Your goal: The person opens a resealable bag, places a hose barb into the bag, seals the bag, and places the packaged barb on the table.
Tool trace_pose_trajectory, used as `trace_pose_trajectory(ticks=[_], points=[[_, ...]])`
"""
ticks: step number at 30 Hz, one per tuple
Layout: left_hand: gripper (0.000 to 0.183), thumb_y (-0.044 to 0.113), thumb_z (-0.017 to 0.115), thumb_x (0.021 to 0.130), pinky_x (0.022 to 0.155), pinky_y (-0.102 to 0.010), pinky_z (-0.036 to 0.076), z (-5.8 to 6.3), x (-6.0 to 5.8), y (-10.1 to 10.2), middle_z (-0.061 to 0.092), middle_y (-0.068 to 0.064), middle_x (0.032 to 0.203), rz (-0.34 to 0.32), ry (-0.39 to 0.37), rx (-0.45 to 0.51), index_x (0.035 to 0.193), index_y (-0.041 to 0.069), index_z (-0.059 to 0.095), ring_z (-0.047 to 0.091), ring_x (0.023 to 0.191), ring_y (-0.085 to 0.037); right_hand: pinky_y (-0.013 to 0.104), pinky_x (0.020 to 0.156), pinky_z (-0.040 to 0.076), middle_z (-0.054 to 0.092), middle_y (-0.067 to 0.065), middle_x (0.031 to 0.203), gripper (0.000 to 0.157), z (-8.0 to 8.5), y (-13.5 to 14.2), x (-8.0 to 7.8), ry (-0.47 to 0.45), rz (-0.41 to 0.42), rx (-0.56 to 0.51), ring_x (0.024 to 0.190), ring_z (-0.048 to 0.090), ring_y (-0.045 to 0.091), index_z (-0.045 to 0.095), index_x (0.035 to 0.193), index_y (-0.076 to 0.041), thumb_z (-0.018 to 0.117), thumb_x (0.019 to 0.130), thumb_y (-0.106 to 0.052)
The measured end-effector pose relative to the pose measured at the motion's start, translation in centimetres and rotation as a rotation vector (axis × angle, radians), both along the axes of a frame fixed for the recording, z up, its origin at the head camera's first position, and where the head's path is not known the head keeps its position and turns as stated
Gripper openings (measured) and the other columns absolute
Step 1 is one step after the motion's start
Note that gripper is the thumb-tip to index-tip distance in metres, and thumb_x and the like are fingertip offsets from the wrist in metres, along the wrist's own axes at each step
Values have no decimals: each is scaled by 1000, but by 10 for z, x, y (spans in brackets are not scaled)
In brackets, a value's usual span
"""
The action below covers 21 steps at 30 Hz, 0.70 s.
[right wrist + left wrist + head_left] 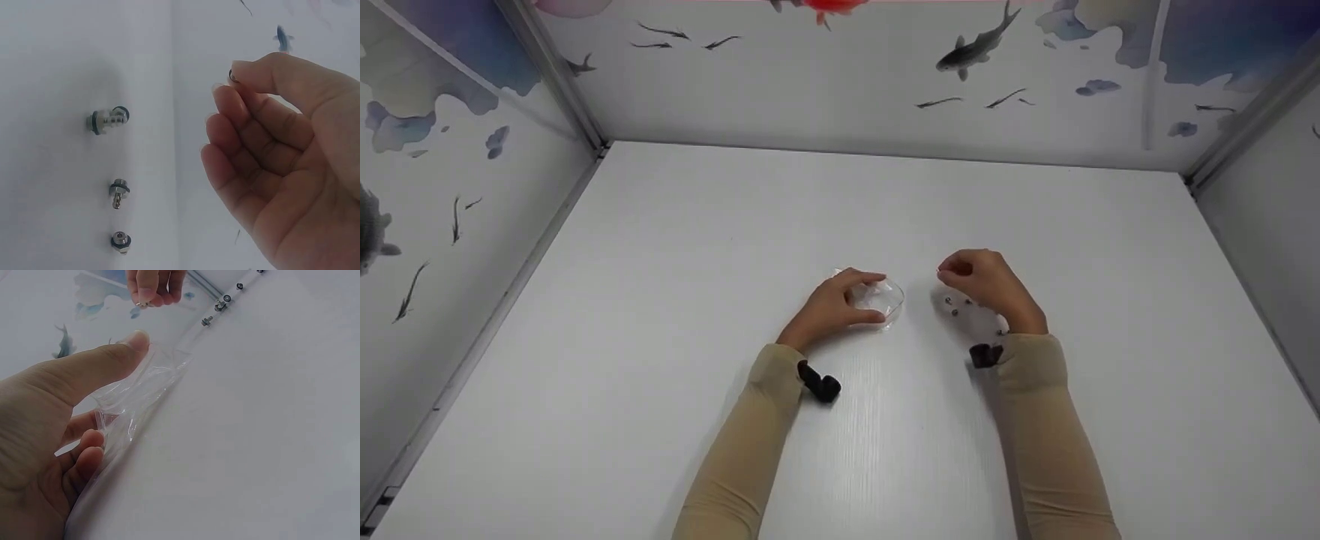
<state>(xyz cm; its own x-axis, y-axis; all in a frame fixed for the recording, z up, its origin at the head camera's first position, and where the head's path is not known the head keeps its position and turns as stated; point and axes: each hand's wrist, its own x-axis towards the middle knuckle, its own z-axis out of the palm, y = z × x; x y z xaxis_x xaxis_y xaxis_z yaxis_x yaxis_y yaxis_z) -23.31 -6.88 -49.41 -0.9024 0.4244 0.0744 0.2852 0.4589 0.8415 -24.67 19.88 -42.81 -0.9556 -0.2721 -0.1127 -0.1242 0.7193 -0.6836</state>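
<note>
My left hand holds a crumpled clear plastic bag on the white table, thumb on one side and fingers on the other, with its mouth spread. To the right of the bag, my right hand is raised over the table and pinches a small metal fitting between thumb and index finger. Most of that piece is hidden by the fingertips. Below this hand lie several loose barbed hose fittings of silver metal with dark rings.
The white tabletop stretches around both hands. Upright panels printed with fish enclose it at the back and sides. Small black cameras sit at the left wrist and the right wrist.
</note>
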Motion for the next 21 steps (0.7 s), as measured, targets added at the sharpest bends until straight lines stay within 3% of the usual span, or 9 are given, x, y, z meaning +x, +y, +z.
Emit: trace_pose_trajectory(ticks=[9, 13, 15, 21], points=[[64, 42, 82, 72, 90, -31, 41, -7, 4, 0, 59, 9, 128, 16, -48, -4, 131, 32, 59, 50, 110, -15, 30, 75, 50, 68, 10, 100, 20, -5, -21, 8, -15, 69, 5, 85, 58, 21, 69, 105, -6, 63, 93, -20], [64, 41, 83, 72, 87, -30, 41, -5, 4, -2, 60, 8, 124, 18, -33, 4, 130, 31, 60, 50, 103, -14, 30, 69, 51, 67, 9, 98, 18, -4, -34, 9, -9, 112, -6, 83, 58, 20, 69, 104, -8, 63, 92, -20], [64, 41, 83, 72, 82, -29, 41, -4, 3, -2, 60, 7, 121, 5, -22, 8, 130, 30, 60, 48, 95, -14, 31, 69, 51, 68, 9, 97, 18, -4, -39, 10, 16, 144, -16, 83, 59, 20, 69, 103, -6, 64, 92, -19], [64, 40, 82, 74, 81, -28, 41, -1, -2, -1, 60, 6, 121, -6, -6, 13, 132, 27, 59, 46, 94, -11, 35, 77, 50, 69, 12, 97, 17, -5, -50, 8, 93, 225, -28, 86, 61, 22, 71, 101, -2, 64, 92, -14]])
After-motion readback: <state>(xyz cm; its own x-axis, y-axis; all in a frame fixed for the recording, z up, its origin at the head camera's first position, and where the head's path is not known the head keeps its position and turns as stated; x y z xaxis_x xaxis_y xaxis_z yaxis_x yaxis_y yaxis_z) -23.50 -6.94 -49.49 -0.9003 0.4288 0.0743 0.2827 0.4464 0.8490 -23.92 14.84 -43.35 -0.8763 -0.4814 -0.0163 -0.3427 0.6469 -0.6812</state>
